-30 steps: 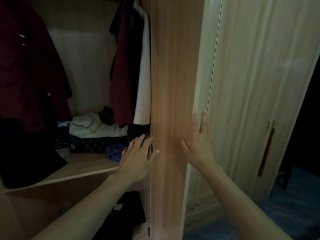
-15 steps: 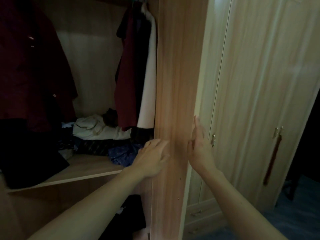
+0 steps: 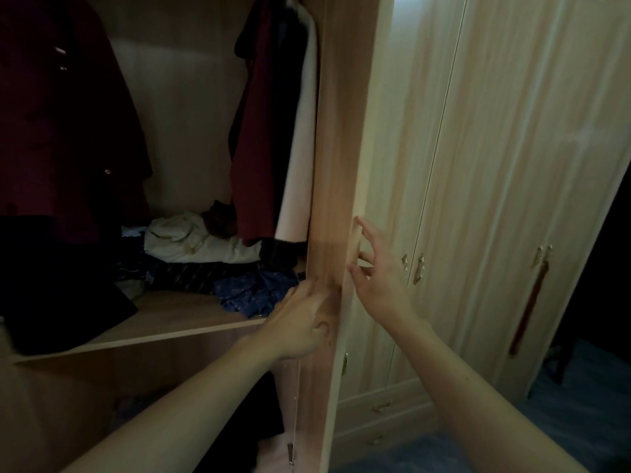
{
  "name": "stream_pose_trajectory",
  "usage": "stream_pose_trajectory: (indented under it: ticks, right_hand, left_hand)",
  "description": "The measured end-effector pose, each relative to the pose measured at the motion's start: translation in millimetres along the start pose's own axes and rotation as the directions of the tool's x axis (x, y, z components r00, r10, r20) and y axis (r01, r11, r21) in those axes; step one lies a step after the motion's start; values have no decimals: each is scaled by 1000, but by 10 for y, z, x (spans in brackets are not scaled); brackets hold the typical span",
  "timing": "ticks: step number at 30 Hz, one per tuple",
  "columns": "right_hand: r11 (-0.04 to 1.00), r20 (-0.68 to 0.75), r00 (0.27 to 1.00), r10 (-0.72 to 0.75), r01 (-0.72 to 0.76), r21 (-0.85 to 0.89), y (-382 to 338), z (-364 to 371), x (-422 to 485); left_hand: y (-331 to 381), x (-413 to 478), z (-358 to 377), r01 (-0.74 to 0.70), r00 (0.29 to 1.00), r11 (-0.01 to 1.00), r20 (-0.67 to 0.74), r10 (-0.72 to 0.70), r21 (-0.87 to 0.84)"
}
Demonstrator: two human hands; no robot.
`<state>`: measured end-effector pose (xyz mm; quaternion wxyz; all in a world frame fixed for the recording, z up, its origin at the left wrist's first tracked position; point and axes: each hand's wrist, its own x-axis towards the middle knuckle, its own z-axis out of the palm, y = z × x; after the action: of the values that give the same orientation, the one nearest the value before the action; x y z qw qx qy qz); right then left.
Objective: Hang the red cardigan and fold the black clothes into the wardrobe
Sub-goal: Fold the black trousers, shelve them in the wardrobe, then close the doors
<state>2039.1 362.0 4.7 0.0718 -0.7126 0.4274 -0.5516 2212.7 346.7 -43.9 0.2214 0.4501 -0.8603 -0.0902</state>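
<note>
A dark red cardigan (image 3: 65, 131) with small buttons hangs at the left inside the open wardrobe. Black folded clothes (image 3: 51, 302) lie below it on the wooden shelf (image 3: 177, 322). The open wardrobe door (image 3: 338, 165) stands edge-on in the middle. My left hand (image 3: 300, 322) is curled against the door's inner face at shelf height. On the door's outer side, my right hand (image 3: 379, 274) has its fingers spread, with the tips touching the door's edge.
More garments (image 3: 269, 138), red, dark and pale, hang at the right of the compartment. Crumpled white, striped and blue clothes (image 3: 218, 264) are piled on the shelf. Shut pale wardrobe doors (image 3: 512, 199) with metal handles stand to the right, above blue floor (image 3: 563, 404).
The view has shifted right and slightly down. My left hand moved from the compartment onto the door's inner face. My right hand went from flat on the door to spread fingers at its edge.
</note>
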Motion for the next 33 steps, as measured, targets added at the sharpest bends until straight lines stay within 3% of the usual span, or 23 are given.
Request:
stream_pose_trajectory:
  ticks: [4, 8, 12, 20, 33]
  right_hand:
    - [990, 93, 995, 39, -51, 134, -135, 117, 94]
    - [997, 220, 974, 49, -60, 42, -281, 315, 264]
    - [996, 280, 960, 15, -38, 76, -426, 565, 432]
    - [1000, 272, 962, -8, 4, 16, -581, 1205, 609]
    - [985, 206, 978, 35, 1, -172, -843, 2116, 1033]
  left_hand:
    - [-241, -153, -77, 56, 998, 998, 34, -57, 17]
    - [-488, -305, -137, 100, 995, 995, 30, -100, 18]
    - [-669, -484, -247, 125, 992, 992, 23, -125, -6]
    - [-1123, -821, -424, 126, 991, 988, -29, -129, -85]
    - [-1861, -840, -712, 164, 985, 986, -54, -165, -28]
